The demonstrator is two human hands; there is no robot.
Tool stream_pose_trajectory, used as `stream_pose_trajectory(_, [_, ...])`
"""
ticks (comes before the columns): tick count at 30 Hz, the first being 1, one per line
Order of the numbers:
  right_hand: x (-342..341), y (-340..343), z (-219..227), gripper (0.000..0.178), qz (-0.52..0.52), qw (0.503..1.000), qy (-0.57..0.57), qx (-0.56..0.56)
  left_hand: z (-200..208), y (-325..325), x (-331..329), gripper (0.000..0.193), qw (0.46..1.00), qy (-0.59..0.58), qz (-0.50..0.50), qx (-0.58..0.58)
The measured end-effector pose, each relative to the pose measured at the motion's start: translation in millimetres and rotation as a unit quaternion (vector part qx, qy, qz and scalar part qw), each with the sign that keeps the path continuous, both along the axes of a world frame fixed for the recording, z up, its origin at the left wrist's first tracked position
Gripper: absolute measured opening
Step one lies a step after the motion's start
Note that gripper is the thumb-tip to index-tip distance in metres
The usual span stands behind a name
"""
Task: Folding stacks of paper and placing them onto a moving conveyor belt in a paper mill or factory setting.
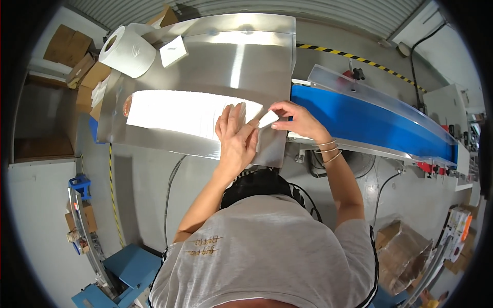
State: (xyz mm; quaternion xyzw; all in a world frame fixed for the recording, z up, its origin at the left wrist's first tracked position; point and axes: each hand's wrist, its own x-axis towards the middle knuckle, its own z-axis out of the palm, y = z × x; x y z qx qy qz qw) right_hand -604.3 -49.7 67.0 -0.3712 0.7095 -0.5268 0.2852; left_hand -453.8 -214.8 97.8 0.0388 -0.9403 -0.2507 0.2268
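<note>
A long white row of what look like thin sheets or pads [174, 112] lies across the metal table. My left hand [235, 136] rests on its right end, fingers stretched out flat over the white surface. Just beyond that end, my right hand [300, 122] pinches a small white piece [268, 119] between thumb and fingertips. The left thumb and index finger reach close to this piece; whether they touch it I cannot tell. At the row's far left end a reddish-brown rounded object [127, 106] shows partly.
The shiny metal table [205, 66] carries a large white roll [128, 51] and a flat white square [173, 51] at its back left. A blue conveyor belt [370, 120] with a clear side guard [359, 84] adjoins on the right. Cardboard boxes [95, 77] stand left.
</note>
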Motion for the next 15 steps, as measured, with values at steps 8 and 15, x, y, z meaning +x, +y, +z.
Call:
stream_pose_trajectory(8, [-2, 7, -11, 0.028, 0.005, 0.986, 0.162, -0.043, 0, 0, 0, 0.024, 1.0, 0.007, 0.0, -0.002])
stream_pose_trajectory(15, [-57, 122, -105, 0.031, -0.404, 0.914, 0.02, 0.035, -6, 3, 1, 0.038, 0.996, 0.008, 0.084, -0.042])
